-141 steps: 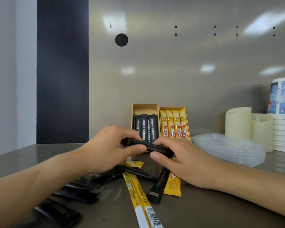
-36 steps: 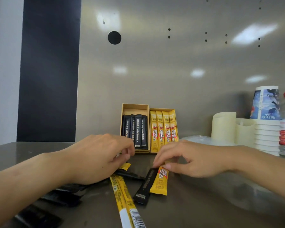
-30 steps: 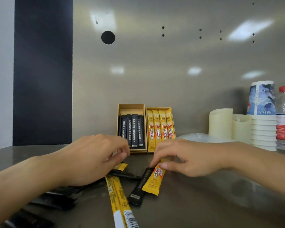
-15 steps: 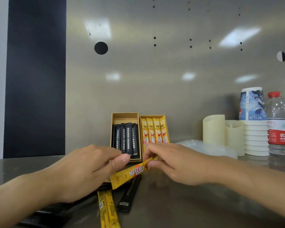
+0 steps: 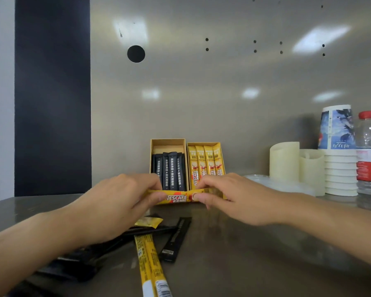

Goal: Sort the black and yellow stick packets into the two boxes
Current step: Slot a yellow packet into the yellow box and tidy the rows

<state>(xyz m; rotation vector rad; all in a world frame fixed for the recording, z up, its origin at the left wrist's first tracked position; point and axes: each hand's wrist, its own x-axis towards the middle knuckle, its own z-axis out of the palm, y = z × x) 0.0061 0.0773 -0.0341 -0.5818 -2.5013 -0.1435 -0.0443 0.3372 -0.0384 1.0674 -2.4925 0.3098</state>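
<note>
**While both hands hold one yellow packet, others lie loose on the bench**

As the head view shows it, the left hand (image 5: 116,209) and the right hand (image 5: 238,200) together hold one yellow Nescafe stick packet (image 5: 176,198). Each hand pinches an end between thumb and curled fingers. The packet lies level, crosswise, raised off the grey metal bench (image 5: 244,254) and just in front of the two boxes.

Boxes: two open tan cardboard boxes stand side by side at the far middle of the bench, leaning against the metal back wall (image 5: 201,103).
- The left box (image 5: 168,143) holds black stick packets (image 5: 171,172), set upright.
- The right box (image 5: 201,144) holds yellow stick packets (image 5: 206,163), also upright, four visible.

Unsorted stock, near side of the bench:
- one long yellow packet (image 5: 148,260) running toward the near edge;
- one black packet (image 5: 176,239) just right of it;
- a short yellow packet end (image 5: 148,221) showing from under the left hand;
- several more black packets (image 5: 77,262), partly hidden under the left forearm; number not determinable.

Other items, far right: two cream cylinders (image 5: 284,161), a stack of paper cups (image 5: 338,157), a clear water bottle with a red cap (image 5: 369,153), and clear plastic lids (image 5: 266,181) lying flat in front of the cylinders.
</note>
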